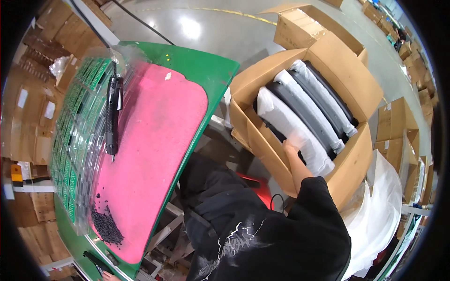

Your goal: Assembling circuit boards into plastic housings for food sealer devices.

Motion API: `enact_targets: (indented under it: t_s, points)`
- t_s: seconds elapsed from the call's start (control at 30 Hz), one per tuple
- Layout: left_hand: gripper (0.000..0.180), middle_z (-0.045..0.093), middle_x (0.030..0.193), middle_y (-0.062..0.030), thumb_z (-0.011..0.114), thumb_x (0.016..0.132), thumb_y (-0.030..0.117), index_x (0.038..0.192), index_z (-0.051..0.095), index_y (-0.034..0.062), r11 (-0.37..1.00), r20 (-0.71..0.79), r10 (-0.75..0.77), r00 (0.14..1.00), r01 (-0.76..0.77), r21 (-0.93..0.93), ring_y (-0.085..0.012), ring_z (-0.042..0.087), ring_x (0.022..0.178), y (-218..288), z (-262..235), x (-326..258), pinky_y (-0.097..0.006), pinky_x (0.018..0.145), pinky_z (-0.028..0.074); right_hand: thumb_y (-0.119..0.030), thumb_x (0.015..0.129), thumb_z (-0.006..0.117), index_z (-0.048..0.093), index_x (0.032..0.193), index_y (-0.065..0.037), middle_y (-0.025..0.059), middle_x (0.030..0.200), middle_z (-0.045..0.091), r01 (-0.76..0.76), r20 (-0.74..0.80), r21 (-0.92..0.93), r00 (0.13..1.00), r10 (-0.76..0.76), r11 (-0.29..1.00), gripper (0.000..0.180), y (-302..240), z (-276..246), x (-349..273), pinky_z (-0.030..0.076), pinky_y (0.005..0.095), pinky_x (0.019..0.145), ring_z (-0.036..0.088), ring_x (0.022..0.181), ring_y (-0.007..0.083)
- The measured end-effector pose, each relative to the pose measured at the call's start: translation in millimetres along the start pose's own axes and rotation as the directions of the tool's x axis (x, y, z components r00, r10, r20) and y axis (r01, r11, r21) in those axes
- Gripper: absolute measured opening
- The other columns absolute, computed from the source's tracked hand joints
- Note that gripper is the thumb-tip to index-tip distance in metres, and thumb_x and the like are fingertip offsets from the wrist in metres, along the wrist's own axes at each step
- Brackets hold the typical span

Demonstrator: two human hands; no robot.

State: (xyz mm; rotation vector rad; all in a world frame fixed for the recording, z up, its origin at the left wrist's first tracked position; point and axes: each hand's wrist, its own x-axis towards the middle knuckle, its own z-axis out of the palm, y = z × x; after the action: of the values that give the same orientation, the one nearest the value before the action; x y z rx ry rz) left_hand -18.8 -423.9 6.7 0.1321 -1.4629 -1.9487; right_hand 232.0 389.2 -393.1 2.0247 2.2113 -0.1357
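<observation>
My right arm reaches into an open cardboard box (253, 136) on the right. The fingers of my right hand (293, 142) are closed at the edge of a long part wrapped in white foam (295, 125), nearest the box's left side. More long dark grey and black parts (313, 104) lie beside it, with white wrapping between them. At the lower left edge, only the fingers of my left hand (110, 277) show, by the end of a slim black piece (95, 261) on the table's near corner. They seem to grip it; the rest of that hand is cut off.
A pink mat (154, 140) covers part of the green table (213, 65), with a pile of small black pieces (108, 225) on it. A black electric screwdriver (112, 114) hangs over it beside clear trays (77, 140). White plastic sheeting (375, 220) lies right of the box.
</observation>
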Motion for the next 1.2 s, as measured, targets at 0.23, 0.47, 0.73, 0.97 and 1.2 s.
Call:
enact_targets:
  t_s: [0.23, 0.47, 0.73, 0.97, 1.2]
  points:
    - [0.052, 0.044, 0.145, -0.0202, 0.058, 0.093, 0.03, 0.141, 0.047, 0.0103, 0.976, 0.081, 0.161, 0.984, -0.171, 0.138, -0.0353, 0.047, 0.126, 36, 138, -52, -0.051, 0.099, 0.042, -0.018, 0.09, 0.057, 0.064, 0.107, -0.005, 0.0246, 0.111, 0.065, 0.282, 0.073, 0.277, 0.947, -0.313, 0.919, 0.023, 0, -64, -32, 0.047, 0.0518, 0.092, 0.061, 0.106, 0.042]
    - [0.036, 0.052, 0.126, -0.0102, 0.041, 0.102, 0.015, 0.131, 0.051, -0.003, 0.977, 0.265, 0.028, 0.964, -0.082, 0.197, -0.0179, 0.048, 0.116, 16, 135, -46, -0.033, 0.098, 0.037, -0.023, 0.097, 0.055, 0.063, 0.092, 0.001, 0.0253, 0.083, 0.065, 0.536, -0.579, 0.569, 0.8, -0.159, 0.623, 0.026, 50, -252, -9, 0.048, 0.046, 0.071, 0.062, 0.08, 0.0446]
    - [0.029, 0.058, 0.113, -0.0087, 0.05, 0.099, 0.019, 0.116, 0.059, -0.0022, 0.95, 0.597, 0.018, 0.802, -0.2, 0.24, -0.015, 0.054, 0.099, 17, 183, -84, -0.031, 0.085, 0.043, -0.017, 0.1, 0.049, 0.054, 0.12, 0.002, 0.0111, 0.109, 0.066, 0.225, -0.276, 0.955, 0.912, -0.302, -0.194, 0.029, -13, -453, -72, 0.052, 0.0288, 0.079, 0.065, 0.092, 0.0172]
    - [0.046, 0.06, 0.123, -0.0149, 0.062, 0.089, 0.02, 0.13, 0.052, 0.001, 0.853, 0.95, -0.152, 0.274, -0.448, 0.266, -0.0257, 0.058, 0.111, 24, 327, -151, -0.035, 0.095, 0.044, -0.009, 0.094, 0.061, 0.044, 0.128, 0.001, 0.0124, 0.114, 0.061, -0.09, -0.151, 0.964, 0.594, -0.79, -0.252, 0.039, -108, -419, -187, 0.065, 0.0377, 0.062, 0.068, 0.088, 0.0203]
    - [0.04, 0.062, 0.112, -0.016, 0.069, 0.086, 0.029, 0.112, 0.06, 0.0003, 0.582, 0.891, -0.404, 0.206, -0.694, 0.424, -0.034, 0.056, 0.114, -39, 330, -112, -0.044, 0.096, 0.046, -0.016, 0.1, 0.052, 0.05, 0.117, 0.01, 0.021, 0.103, 0.067, 0.163, 0.3, 0.934, 0.122, -0.946, 0.317, 0.031, -163, -385, -204, 0.061, 0.0346, 0.065, 0.068, 0.085, 0.0242]
